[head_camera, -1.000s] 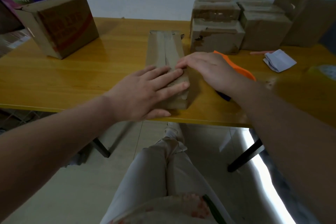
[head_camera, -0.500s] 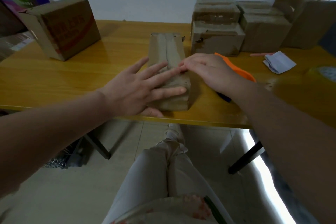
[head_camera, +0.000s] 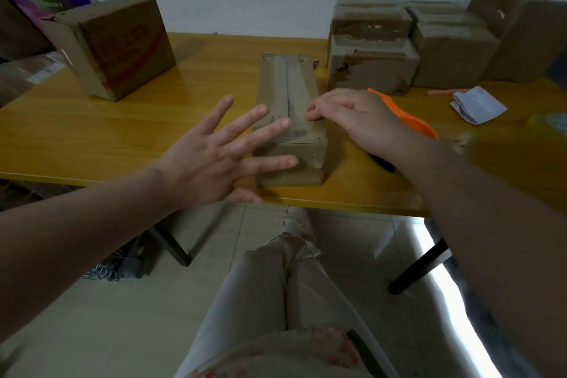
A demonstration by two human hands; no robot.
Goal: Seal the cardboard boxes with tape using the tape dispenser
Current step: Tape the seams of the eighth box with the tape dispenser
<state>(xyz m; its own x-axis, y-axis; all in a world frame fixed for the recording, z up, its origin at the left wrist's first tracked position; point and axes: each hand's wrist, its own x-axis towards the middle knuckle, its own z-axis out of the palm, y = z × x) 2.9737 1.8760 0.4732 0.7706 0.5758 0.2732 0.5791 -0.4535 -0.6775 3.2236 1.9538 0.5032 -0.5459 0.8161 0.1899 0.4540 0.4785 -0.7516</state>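
Centre of frame: long cardboard box lies lengthwise on the yellow table, near end close to the front edge. A strip runs down its top seam.

Right hand: fingers bent, tips on the box top just right of the seam, grasping nothing that we can see. Left hand: released, fingers straight and splayed over the near left corner of the box. We cannot tell whether they touch it.

Orange tape dispenser lies on the table just right of the box, partly hidden behind the right wrist, in neither hand.

We judge the step to be rubbing the tape down. To do it well, we would run flat fingers along the seam from the middle outward, press the overhang onto the near end face, and steady the box so it does not slide off the edge.

Against half a second ago: the left hand, then laid flat across the box top, now fans out and sits further left. The right fingertips have curled in more. Box and dispenser have not shifted.
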